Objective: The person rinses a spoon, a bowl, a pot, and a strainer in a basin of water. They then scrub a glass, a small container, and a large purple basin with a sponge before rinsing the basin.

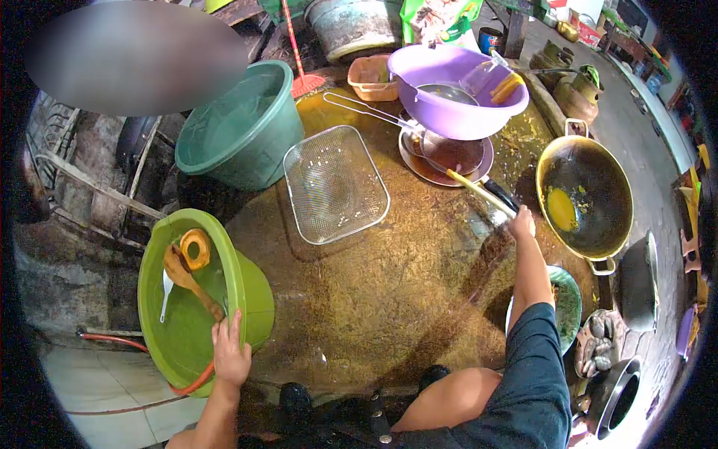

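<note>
My left hand is at the near rim of a lime-green tub, fingers over the edge and thumb on the outer side. Inside the tub are a wooden spoon, an orange ring-shaped piece and a small white utensil, with some water. On the right, my right hand is closed round a pale yellow stick-like handle and a black handle beside it. Their far ends point toward a plate with a round strainer over it.
A square wire basket lies mid-floor beside a dark green tub. Behind stand a purple basin and a small orange basin. A wok with yellow liquid sits at right. An orange hose runs by the lime-green tub.
</note>
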Demonstrator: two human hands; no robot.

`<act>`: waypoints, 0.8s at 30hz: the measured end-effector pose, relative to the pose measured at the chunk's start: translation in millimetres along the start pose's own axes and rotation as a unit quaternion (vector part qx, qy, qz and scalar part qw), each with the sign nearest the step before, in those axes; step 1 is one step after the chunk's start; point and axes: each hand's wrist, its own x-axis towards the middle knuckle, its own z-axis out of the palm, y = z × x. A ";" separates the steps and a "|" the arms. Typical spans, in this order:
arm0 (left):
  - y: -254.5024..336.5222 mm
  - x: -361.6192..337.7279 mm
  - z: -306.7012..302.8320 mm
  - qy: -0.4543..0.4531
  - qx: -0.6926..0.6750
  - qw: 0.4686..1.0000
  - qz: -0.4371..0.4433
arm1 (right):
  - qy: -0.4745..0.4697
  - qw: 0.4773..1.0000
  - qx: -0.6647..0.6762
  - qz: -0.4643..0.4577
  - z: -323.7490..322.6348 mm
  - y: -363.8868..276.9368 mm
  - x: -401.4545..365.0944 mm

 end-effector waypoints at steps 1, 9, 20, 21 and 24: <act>-0.8 -0.8 1.0 0.000 0.001 1.000 0.000 | -0.020 0.999 0.041 0.005 24.9 4.3 21.0; -2.5 -1.9 3.3 -0.026 -0.011 0.999 -0.028 | -0.056 0.985 0.137 -0.093 29.4 -84.5 -80.5; 1.4 -4.5 2.4 0.003 0.000 1.000 -0.024 | -0.064 0.975 0.095 -0.191 32.3 -44.9 -263.6; 3.5 -4.5 1.6 -0.001 0.000 0.999 -0.040 | -0.092 0.970 0.092 -0.206 29.9 -37.4 -280.2; 3.6 -4.2 0.7 0.003 -0.008 0.999 -0.033 | -0.119 0.952 0.130 -0.250 42.9 -15.7 -327.1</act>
